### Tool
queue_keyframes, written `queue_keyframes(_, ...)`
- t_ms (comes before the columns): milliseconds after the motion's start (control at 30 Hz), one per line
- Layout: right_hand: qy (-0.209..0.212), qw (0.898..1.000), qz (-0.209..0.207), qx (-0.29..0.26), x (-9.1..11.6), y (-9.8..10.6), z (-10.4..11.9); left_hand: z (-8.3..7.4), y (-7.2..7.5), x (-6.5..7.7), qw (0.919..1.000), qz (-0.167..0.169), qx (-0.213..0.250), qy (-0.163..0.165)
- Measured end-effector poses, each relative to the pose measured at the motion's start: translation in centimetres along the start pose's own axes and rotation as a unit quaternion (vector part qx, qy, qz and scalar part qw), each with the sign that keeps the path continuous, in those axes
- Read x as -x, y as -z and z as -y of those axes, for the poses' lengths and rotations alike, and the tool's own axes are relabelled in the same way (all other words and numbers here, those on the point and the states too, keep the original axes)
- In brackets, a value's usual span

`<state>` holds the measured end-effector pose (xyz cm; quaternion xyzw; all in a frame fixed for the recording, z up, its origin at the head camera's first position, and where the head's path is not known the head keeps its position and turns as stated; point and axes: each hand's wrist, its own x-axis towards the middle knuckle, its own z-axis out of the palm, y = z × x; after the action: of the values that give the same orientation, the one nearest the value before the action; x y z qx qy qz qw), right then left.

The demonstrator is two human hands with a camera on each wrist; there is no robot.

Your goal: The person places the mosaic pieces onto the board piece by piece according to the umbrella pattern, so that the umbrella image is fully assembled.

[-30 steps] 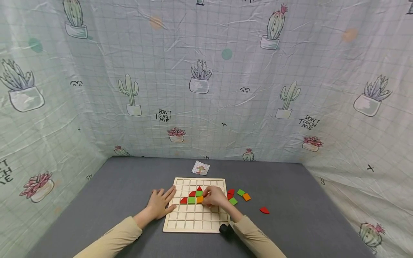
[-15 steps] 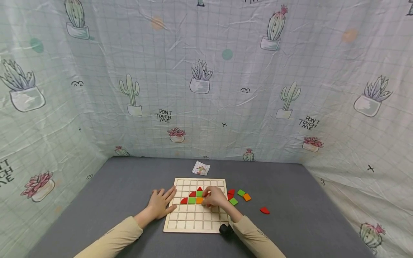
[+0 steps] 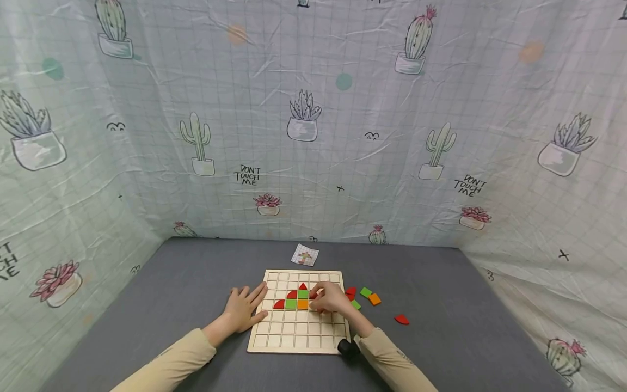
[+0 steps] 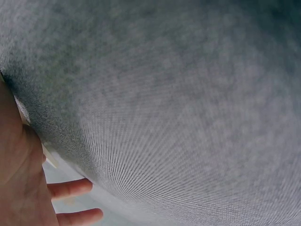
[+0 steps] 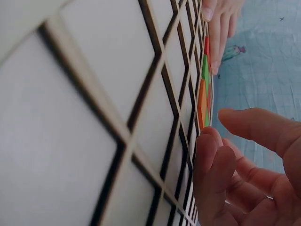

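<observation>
A wooden grid board (image 3: 294, 343) lies on the grey table. On it sit a red triangle tile (image 3: 303, 286), green square tiles (image 3: 291, 304), red quarter-round tiles (image 3: 279, 304) and an orange square tile (image 3: 302, 304). My left hand (image 3: 240, 311) rests flat at the board's left edge, fingers spread. My right hand (image 3: 329, 298) hovers over the board just right of the orange tile, its bent fingers partly hiding a red piece (image 3: 313, 295). In the right wrist view, nothing shows between the thumb and fingers of the right hand (image 5: 249, 165).
Right of the board lie loose green (image 3: 366, 292), orange (image 3: 374, 299) and red tiles (image 3: 401, 319). A small picture card (image 3: 305, 255) lies beyond its far edge. A black object (image 3: 348, 347) is by the right wrist. A cactus-print cloth (image 3: 313, 163) hangs around the table.
The orange square now lies level in its cell, and my right hand has drawn slightly right, off it. My left hand has stayed in place.
</observation>
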<state>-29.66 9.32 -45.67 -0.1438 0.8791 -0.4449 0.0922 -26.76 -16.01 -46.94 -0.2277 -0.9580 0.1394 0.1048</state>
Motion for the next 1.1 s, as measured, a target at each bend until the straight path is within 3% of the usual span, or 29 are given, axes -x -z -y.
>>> queue_keyframes(333,0.042,0.999,0.021,0.005,0.8,2.6,-1.5,-0.1,0.0,0.0,1.0,-0.006,0.005,-0.001)
queue_keyframes(633,0.088,0.995,0.036,0.007,2.3,5.2,-2.8,0.1,-0.3,-0.2,0.9998,-0.003,-0.019,0.004)
queue_keyframes(1100,0.082,0.996,0.025,0.032,4.4,9.2,-5.3,0.1,-0.5,-0.1,1.0,-0.008,-0.006,0.002)
